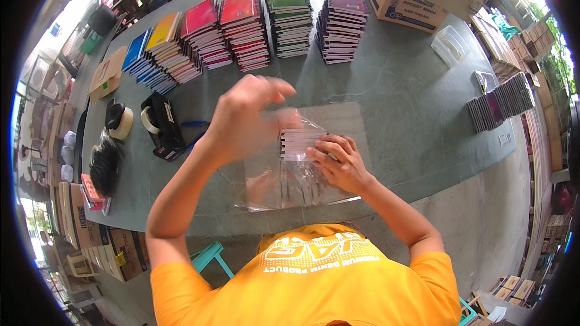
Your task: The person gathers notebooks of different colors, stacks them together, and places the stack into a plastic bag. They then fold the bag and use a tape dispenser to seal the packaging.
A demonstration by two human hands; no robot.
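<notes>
A small stack of spiral notebooks [296, 144] rests on a clear plastic sheet [344, 118], its white page edges and dark bindings showing. Some crinkled plastic lies around the stack and on its near side. My right hand [342, 160] grips the stack's right side with bent fingers. Above the stack's upper left my left hand [251, 111] is raised and blurred. Its fingers look partly spread, but the smear hides whether they pinch any plastic.
Tall notebook stacks, blue to purple [341, 27], line the table's [411, 84] far side. At left stand a black tape dispenser [164, 130] and tape roll [122, 122]. To the right are a cardboard box [411, 0], a clear plastic tub [450, 45] and a row of small dark notebooks [501, 102].
</notes>
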